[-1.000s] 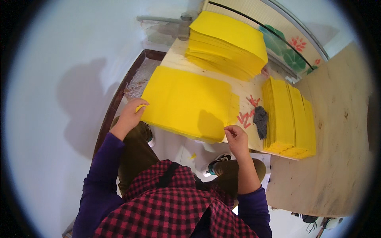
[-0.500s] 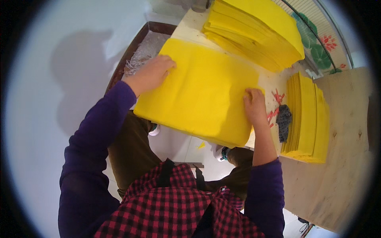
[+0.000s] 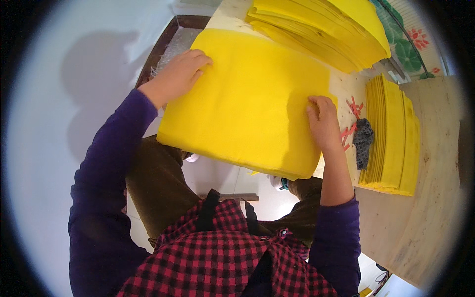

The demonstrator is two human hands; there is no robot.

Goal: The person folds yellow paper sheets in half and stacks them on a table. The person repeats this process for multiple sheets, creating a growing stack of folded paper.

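A broad yellow cloth sheet [image 3: 242,109], felt-like, lies across the table end, its near edge hanging over above my knees. It seems to lie on more layers, but I cannot tell how many. My left hand [image 3: 179,74] is at its upper left edge, fingers bent and pressed onto the cloth. At the right edge, my right hand [image 3: 325,123] has its fingers curled together against the sheet. The fingertips of both hands touch the cloth; whether they pinch one layer or several is hidden.
A tall yellow cloth stack [image 3: 321,34] stands behind the sheet. To the right is a folded yellow stack [image 3: 393,138], with a dark grey crumpled cloth [image 3: 363,143] and red strips [image 3: 348,133] beside it. A pale wooden board [image 3: 430,213] lies further right; a white wall [image 3: 44,163] rises left.
The sheet appears larger and spread a little further, with its far edge higher in view. Both hands stay at its sides, slightly further apart. The whole view has shifted a little.
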